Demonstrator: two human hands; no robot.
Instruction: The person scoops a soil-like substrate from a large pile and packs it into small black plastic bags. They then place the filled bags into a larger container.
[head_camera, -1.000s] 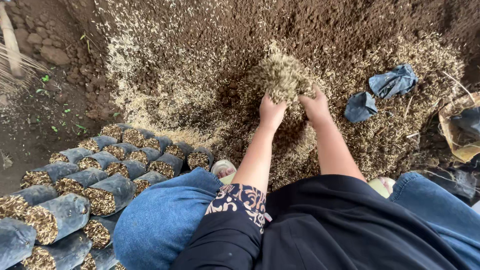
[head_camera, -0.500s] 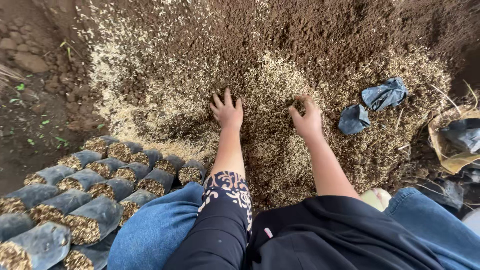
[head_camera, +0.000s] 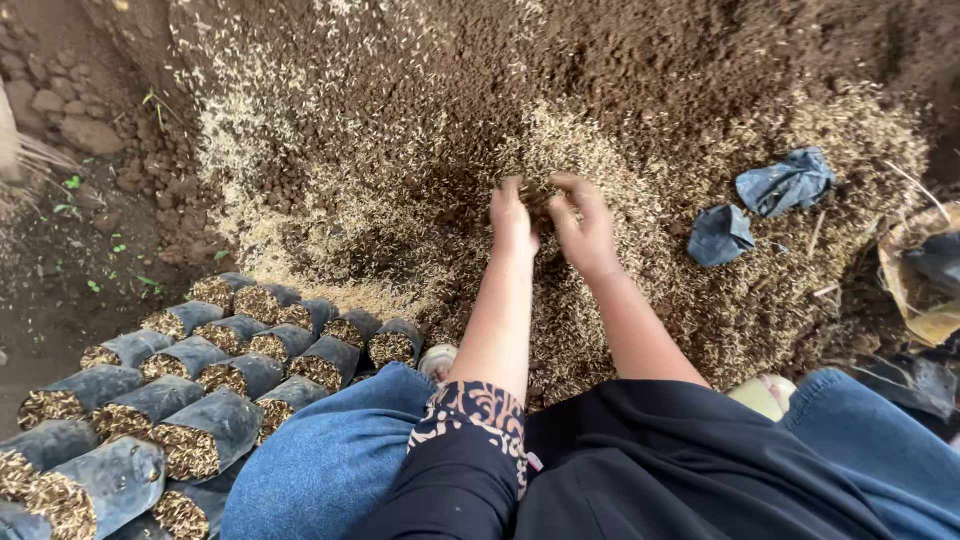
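My left hand (head_camera: 512, 218) and my right hand (head_camera: 583, 226) are side by side in a heap of brown soil mixed with pale rice husks (head_camera: 420, 150). Both hands are cupped toward each other around a clump of the mix, fingers curled in and partly buried. Filled black nursery bags (head_camera: 190, 390) stand in rows at the lower left, beside my knee in blue jeans (head_camera: 330, 460).
Two crumpled empty black bags (head_camera: 760, 205) lie on the husks to the right. Bare stony ground with small green sprouts (head_camera: 80, 200) is at the left. A dry brown leaf and dark debris (head_camera: 925, 280) sit at the right edge.
A second ago both hands held a raised handful of mix; then they spread apart flat on the heap. Now they have come back together, scooping the mix between them.
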